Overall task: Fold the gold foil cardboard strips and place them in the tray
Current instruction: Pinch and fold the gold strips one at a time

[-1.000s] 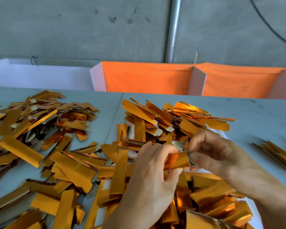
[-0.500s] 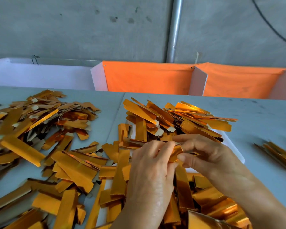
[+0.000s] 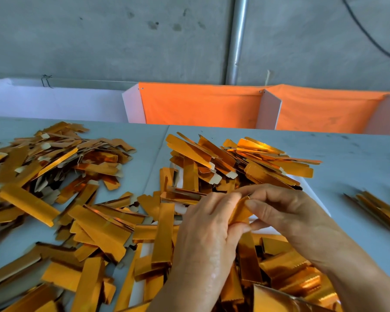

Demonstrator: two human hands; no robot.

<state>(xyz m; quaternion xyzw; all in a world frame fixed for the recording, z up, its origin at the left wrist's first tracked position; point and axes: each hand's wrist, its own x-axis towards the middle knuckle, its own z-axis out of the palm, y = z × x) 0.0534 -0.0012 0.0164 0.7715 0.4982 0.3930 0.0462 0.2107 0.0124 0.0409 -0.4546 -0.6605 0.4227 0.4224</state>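
I am pinching one gold strip (image 3: 240, 211) with both hands, left hand (image 3: 208, 230) and right hand (image 3: 286, 212) fingers clamping it. I am holding it above the strip pile (image 3: 239, 163) overlying the white tray (image 3: 313, 194).

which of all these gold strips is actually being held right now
The short gold strip pinched between the left hand and the right hand, lifted above the heap. Every other strip lies loose on the table.

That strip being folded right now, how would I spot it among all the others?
Start at the grey table, then find the two hands meeting over the nearest gold heap. The folded strip sits pinched between the left hand and right hand. It alone is lifted and held.
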